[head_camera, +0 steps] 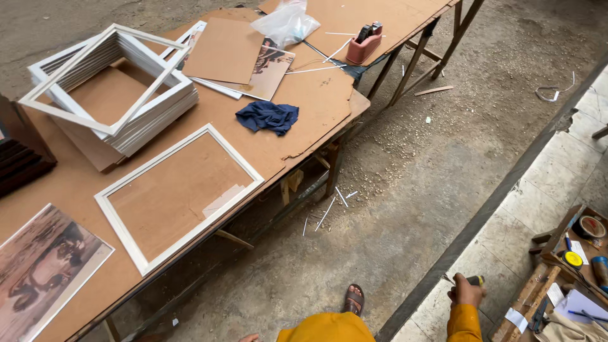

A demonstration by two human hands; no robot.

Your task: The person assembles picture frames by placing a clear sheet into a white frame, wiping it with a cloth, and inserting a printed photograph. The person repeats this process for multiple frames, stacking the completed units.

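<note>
My right hand (464, 292), in an orange sleeve, is closed around a small dark tool with a yellow band (475, 279), low at the right over a stone ledge (506, 253). Only the fingertips of my left hand (248, 338) show at the bottom edge, and whether they hold anything is hidden. My orange-clad knee (326, 329) and a sandalled foot (353, 299) are between the hands. A single white picture frame (120, 225) lies flat on the brown worktable (310, 107) to the left, out of reach of both hands.
The table also carries a stack of white frames (145, 120), a blue cloth (269, 117), a printed picture (44, 266), brown boards (221, 50), a plastic bag (285, 22) and a pink tape dispenser (364, 45). A wooden tool tray (557, 237) sits far right. Strips litter the dirt floor (329, 209).
</note>
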